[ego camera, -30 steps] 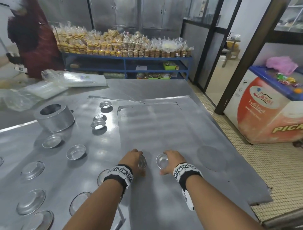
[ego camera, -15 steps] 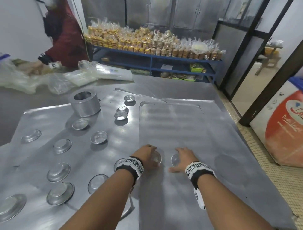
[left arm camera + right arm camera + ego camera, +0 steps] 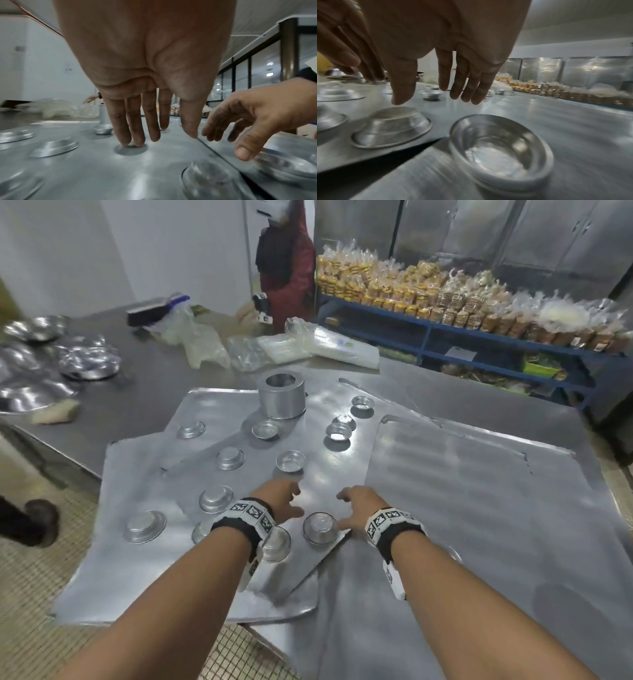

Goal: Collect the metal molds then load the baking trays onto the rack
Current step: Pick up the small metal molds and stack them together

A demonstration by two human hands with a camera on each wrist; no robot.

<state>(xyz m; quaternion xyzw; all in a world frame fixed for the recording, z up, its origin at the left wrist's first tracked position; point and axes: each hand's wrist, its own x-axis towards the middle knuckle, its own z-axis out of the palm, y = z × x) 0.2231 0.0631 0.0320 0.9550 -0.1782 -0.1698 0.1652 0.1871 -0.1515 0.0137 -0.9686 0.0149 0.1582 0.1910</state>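
Reaching over the flat grey metal baking trays [image 3: 462, 508], we list: left hand [image 3: 279, 501], fingers [image 3: 135, 121] straight and spread, tips touching the tray surface, holding nothing; right hand [image 3: 358, 508], fingers [image 3: 462, 81] loosely extended, holding nothing. One small round upturned metal mold [image 3: 320, 529] sits between our two thumbs, just behind the fingertips. Further small shiny round metal molds [image 3: 291, 461] lie just beyond the left fingertips. A tall metal cylinder ring [image 3: 281, 395] stands well beyond them.
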